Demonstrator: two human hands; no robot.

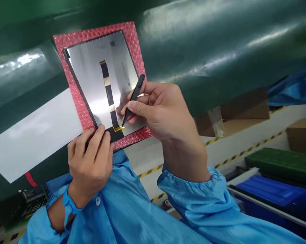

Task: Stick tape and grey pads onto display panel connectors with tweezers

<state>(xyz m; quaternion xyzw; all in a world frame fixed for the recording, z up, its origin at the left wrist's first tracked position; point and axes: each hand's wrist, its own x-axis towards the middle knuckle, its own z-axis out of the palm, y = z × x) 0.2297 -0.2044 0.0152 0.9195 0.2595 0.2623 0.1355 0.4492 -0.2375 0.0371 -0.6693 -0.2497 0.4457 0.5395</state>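
Observation:
A grey display panel (92, 78) lies on a pink bubble-wrap sheet (71, 37) on the green work surface (206, 37). A black and gold ribbon cable (108, 93) runs down the panel's middle to a yellow-edged connector (117, 128). My right hand (158, 108) pinches black tweezers (134, 98), whose tip touches the connector. My left hand (90, 159) presses its curled fingers on the panel's near edge, beside the connector.
A white sheet (33, 135) lies left of the panel. Blue trays (275, 191) and a green-topped box (280, 162) stand at lower right. Cardboard boxes (300, 134) sit beyond yellow-black floor tape. My blue sleeves fill the bottom.

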